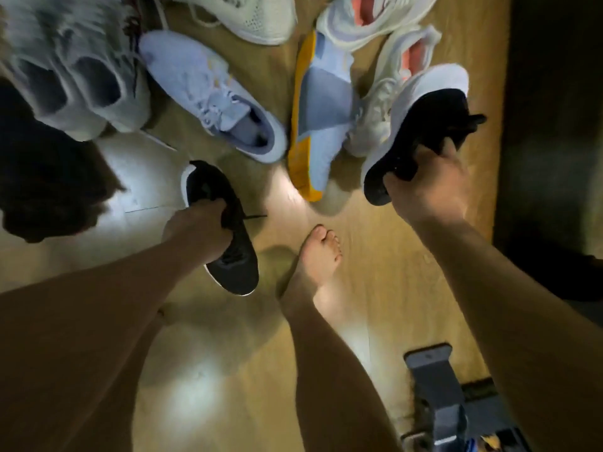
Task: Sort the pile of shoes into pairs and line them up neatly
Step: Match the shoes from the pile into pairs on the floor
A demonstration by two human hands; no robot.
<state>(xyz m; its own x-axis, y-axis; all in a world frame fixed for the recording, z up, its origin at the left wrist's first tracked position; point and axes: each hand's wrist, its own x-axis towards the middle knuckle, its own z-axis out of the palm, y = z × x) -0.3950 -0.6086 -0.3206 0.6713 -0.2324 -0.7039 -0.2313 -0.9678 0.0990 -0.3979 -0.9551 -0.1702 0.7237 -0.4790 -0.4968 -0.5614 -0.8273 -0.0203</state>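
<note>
Dim, warm room — white glare pools on the floor [156,177], corners sink into shadow, and everything smears with motion blur.

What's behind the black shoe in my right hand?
A white sneaker with coral lining lies on the floor behind the black shoe that the right hand grips. The black shoe covers one side of it; what lies beneath is hidden.

A bare foot [321,256] stands on the glossy wooden floor [248,386] — light glares off the boards. At the lower right sits a blurred grey object [434,383]; a dark panel [551,125] lines the right edge
</note>
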